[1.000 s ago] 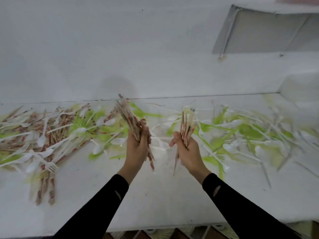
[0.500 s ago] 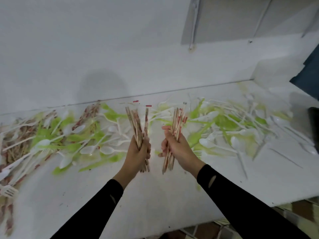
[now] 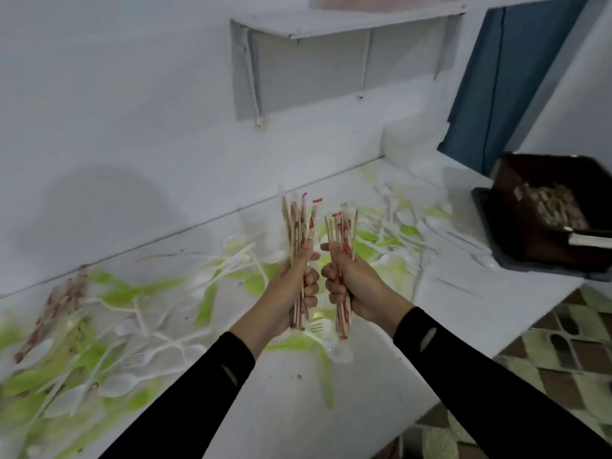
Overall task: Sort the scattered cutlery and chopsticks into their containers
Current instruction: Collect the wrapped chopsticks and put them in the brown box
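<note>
While cutlery [image 3: 116, 386] litters table [image 3: 371, 392], left fingers [image 3: 310, 288] grip chopstick bundle [image 3: 297, 226], right fingers [image 3: 332, 286] grip second bundle [image 3: 342, 235]

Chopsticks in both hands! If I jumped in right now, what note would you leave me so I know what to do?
Left hand: grips an upright bundle of chopsticks.
Right hand: grips a second bundle, close beside the first, above the white table.
Dark box, at the table's right end: already holds what look like chopsticks.
Left to do: probably drop both bundles there, then sort the white spoons and forks, green pieces and loose chopsticks at the far left. No other container shows.
</note>
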`<state>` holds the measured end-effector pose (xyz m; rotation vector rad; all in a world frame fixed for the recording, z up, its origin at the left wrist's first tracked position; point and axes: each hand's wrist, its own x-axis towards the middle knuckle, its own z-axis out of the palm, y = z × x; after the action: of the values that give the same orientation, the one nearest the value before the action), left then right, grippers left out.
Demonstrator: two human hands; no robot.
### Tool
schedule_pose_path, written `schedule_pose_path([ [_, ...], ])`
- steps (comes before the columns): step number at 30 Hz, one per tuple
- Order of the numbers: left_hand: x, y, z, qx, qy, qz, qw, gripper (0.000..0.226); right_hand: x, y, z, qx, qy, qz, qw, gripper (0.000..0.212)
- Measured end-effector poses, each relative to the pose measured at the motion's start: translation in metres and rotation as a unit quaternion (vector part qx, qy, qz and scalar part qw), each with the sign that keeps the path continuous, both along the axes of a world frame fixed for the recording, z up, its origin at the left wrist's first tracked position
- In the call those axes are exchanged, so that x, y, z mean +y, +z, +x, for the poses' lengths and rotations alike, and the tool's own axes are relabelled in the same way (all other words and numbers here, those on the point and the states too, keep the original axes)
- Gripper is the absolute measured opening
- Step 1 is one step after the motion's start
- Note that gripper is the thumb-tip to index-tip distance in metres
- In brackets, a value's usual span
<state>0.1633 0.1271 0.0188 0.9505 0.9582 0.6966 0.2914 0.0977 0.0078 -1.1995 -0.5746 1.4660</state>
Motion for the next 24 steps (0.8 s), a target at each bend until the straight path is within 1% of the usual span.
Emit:
schedule_pose_path([
  [2, 0.005, 0.005, 0.024, -0.053, -0.013, -0.054, 0.997, 0.029, 0.000, 0.008, 0.024, -0.008, -0.016, -0.007, 1.000, 0.027],
  [4, 0.010, 0.009, 0.050, -0.094, -0.032, -0.077, 0.992, 0.026, 0.001, 0.015, 0.053, -0.012, -0.031, -0.014, 0.999, 0.023],
  [10, 0.012, 0.024, 0.159, -0.055, -0.056, -0.014, 0.997, 0.015, 0.002, 0.043, 0.157, -0.036, -0.071, 0.004, 0.997, 0.012],
  [13, 0.012, 0.038, 0.219, -0.054, -0.075, 0.021, 0.996, 0.014, 0.003, 0.059, 0.218, -0.039, -0.107, 0.029, 0.993, 0.012],
  [18, 0.012, 0.058, 0.323, -0.097, -0.100, 0.041, 0.989, 0.018, -0.007, 0.078, 0.321, -0.037, -0.178, 0.069, 0.981, 0.008],
  [21, 0.010, 0.065, 0.373, -0.126, -0.120, 0.051, 0.983, 0.020, -0.017, 0.084, 0.371, -0.025, -0.216, 0.080, 0.973, 0.009],
  [24, 0.006, 0.068, 0.415, -0.132, -0.134, 0.076, 0.979, 0.023, -0.028, 0.084, 0.413, -0.046, -0.262, 0.089, 0.960, 0.009],
])
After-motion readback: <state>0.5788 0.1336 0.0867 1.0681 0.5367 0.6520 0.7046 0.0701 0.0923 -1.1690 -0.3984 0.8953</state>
